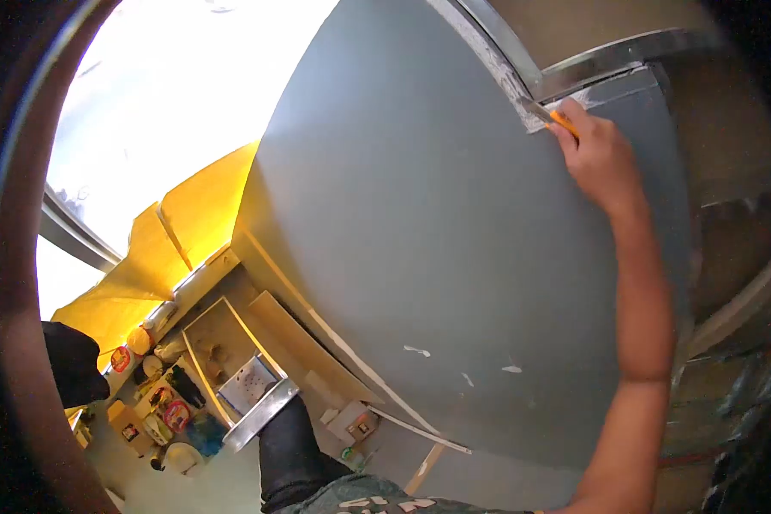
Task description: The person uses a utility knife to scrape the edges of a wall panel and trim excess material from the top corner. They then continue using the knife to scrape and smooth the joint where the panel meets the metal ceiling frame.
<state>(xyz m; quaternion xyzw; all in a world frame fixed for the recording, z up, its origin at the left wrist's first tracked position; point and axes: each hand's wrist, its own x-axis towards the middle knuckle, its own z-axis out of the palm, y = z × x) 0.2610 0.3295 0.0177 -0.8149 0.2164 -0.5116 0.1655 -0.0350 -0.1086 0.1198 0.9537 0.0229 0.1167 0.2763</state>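
Observation:
My right hand (pixel 600 150) is closed around the orange handle of a putty knife (pixel 565 123), high on the grey wall (pixel 420 223). The metal blade touches the wall by the corner of a metal frame (pixel 565 81). Rough white filler (pixel 501 73) runs down along the frame's edge to that corner, and more lies to the right under the frame. My right arm reaches up from the lower right. My left hand is out of view.
A stepladder (pixel 261 415) with yellow rails stands below, beside my black-clad leg (pixel 291 454). Yellow sheeting (pixel 206 197) hangs beneath the bright window. Boxes (pixel 128 426), tubs and other supplies crowd the lower left. Small white patches (pixel 511 369) mark the lower wall.

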